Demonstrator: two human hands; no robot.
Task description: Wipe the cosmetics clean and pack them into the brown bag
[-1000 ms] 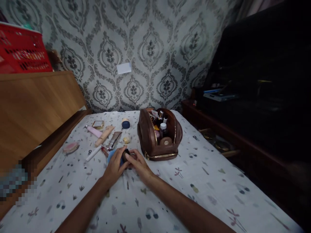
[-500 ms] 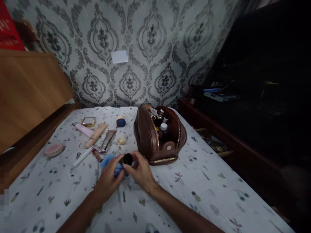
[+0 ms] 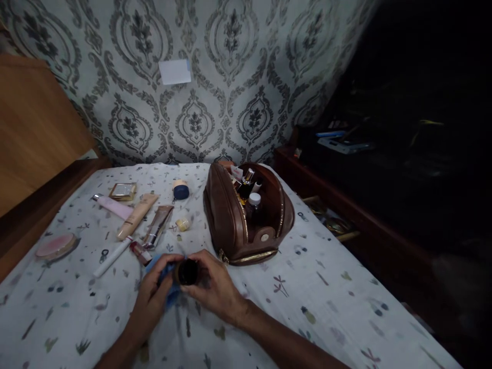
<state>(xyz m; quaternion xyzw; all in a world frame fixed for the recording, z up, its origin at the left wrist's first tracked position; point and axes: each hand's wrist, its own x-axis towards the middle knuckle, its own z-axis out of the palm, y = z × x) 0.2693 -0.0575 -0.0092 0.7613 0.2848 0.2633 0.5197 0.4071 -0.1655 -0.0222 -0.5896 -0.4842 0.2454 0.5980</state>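
Observation:
A small dark cylindrical container with a black top (image 3: 188,272) is held between my two hands, near the front of the bag. My left hand (image 3: 154,292) is closed round its left side with a blue cloth (image 3: 171,297) bunched in the fingers. Thumb and fingers of my right hand (image 3: 215,287) grip the black end from the right. Just beyond stands an open brown cosmetic bag (image 3: 225,212). Inside it are a white-capped bottle (image 3: 253,205) and a silver-capped bottle (image 3: 246,187).
Left on the patterned sheet (image 3: 269,318) lie a beige tube (image 3: 137,216), a pink tube (image 3: 114,206), a metallic tube (image 3: 158,227), a white pen-like stick (image 3: 113,258), a gold compact (image 3: 123,191), a pink compact (image 3: 57,246), a navy-based jar (image 3: 180,190) and a small yellowish jar (image 3: 183,224).
The view has shifted, so the bag and cosmetics appear further left. Both hands still hold the dark container and cloth, now slightly lower and nearer me.

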